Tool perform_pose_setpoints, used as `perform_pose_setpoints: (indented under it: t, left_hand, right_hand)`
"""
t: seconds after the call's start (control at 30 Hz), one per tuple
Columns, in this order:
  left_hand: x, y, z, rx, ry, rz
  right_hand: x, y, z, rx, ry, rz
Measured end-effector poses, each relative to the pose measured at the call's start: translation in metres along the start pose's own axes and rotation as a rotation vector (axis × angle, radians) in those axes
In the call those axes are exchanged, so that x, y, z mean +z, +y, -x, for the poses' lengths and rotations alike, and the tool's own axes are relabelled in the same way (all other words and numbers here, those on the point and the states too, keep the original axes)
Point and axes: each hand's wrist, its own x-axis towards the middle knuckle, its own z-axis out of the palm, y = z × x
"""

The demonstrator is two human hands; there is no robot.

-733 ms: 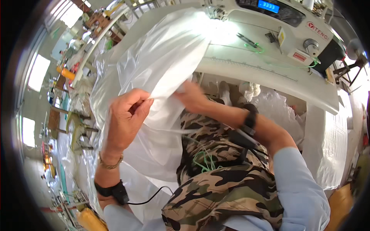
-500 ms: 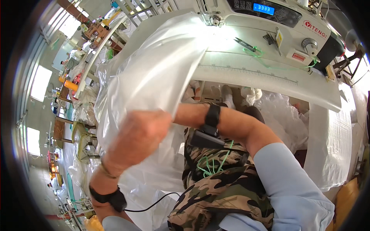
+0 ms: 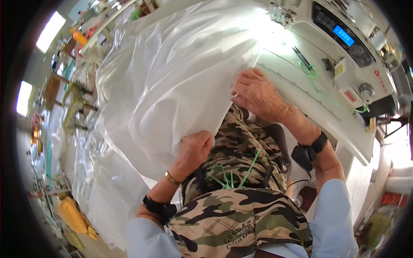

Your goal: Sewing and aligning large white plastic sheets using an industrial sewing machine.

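**Gathering the sheet toward the machine**

Pulling apart now: half a second ago my hands crossed, and now my left hand (image 3: pixel 194 150) fists the white sheet's (image 3: pixel 172 81) lower edge over my lap, while my right hand (image 3: pixel 258 94) pinches its edge by the machine bed (image 3: pixel 309 103). That spreads the edge for feeding. More white fabric heaps at left; windows glow beyond.

Both hands, left hand (image 3: pixel 194 149) and right hand (image 3: pixel 258 94), on white fabric (image 3: pixel 180 81)
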Motion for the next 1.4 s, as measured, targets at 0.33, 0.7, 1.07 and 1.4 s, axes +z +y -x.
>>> perform_pose_setpoints:
  t: [0.33,0.7,1.07,1.4]
  left_hand:
    - [-0.005,0.01,0.01,-0.619,0.076,0.71]
    - [-0.005,0.026,-0.005,-0.182,0.322,0.27]
    - [-0.021,0.016,-0.019,-0.033,0.373,0.061]
    - [-0.034,0.009,-0.022,-0.082,0.254,0.143]
  right_hand:
    - [0.019,0.001,-0.011,-0.091,0.025,-0.066]
    - [0.035,-0.023,-0.008,-0.267,0.083,0.138]
    - [0.008,0.032,-0.027,-0.209,-0.04,0.236]
    - [-0.009,0.07,-0.038,-0.174,0.055,0.063]
